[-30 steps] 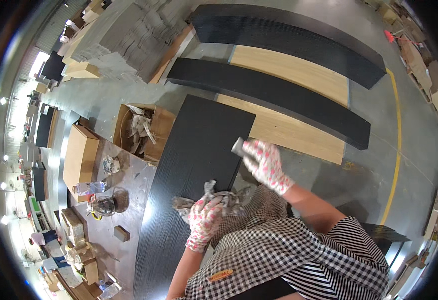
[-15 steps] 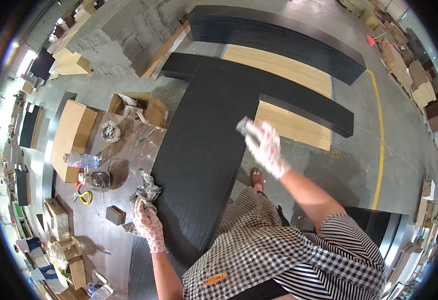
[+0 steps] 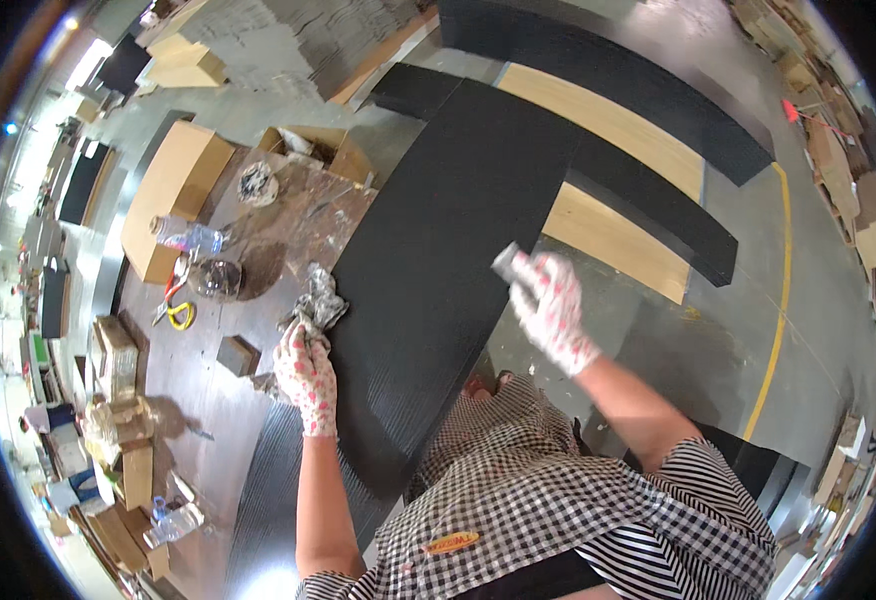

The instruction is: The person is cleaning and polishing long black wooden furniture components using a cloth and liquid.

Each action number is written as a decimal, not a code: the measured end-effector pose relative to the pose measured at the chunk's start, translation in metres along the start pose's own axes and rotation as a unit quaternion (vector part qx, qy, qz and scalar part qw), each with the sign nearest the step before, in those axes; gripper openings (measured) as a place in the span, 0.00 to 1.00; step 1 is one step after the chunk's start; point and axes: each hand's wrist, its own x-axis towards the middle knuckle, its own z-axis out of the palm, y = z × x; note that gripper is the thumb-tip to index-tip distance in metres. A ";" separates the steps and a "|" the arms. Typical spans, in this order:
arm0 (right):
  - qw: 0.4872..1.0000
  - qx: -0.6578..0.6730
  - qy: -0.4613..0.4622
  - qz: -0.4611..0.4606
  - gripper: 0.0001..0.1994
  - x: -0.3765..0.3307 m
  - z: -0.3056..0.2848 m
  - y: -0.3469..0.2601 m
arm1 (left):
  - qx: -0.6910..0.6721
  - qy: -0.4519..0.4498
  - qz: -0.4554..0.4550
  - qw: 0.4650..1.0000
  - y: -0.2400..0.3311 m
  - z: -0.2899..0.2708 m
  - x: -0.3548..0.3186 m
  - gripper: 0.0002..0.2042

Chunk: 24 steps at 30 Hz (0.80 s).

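Observation:
In a white glove with pink-red spots, my left hand has its fingers closed on a crumpled, black-smeared rag. The rag rests by the left edge of a long black wood-grain board. My right hand, gloved the same way, pinches a small grey block at its fingertips. That hand is over the board's right edge; whether the block touches the surface I cannot tell. A small dark block lies on the worktable left of my left hand.
Scissors, a dark-filled jar, a plastic bottle and a smeared cup stand or lie on the table. An open carton is behind it. Black-edged panels with pale wood extend at the far right.
The view has shifted, so the table and board appear higher and farther right. Relative to the board, my right hand with the grey block has come slightly nearer. My left hand stays at the rag.

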 end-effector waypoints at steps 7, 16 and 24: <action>0.931 0.182 -0.266 -0.173 0.15 -0.079 -0.009 -0.113 | 0.000 0.011 -0.005 1.000 -0.006 0.000 0.000 0.15; 0.979 0.118 -0.088 -0.140 0.16 -0.085 0.002 -0.132 | -0.003 -0.009 0.049 0.999 -0.001 -0.010 0.000 0.15; 0.974 0.136 -0.171 -0.060 0.10 -0.138 -0.011 -0.240 | -0.001 -0.034 0.068 0.997 -0.081 -0.077 -0.085 0.16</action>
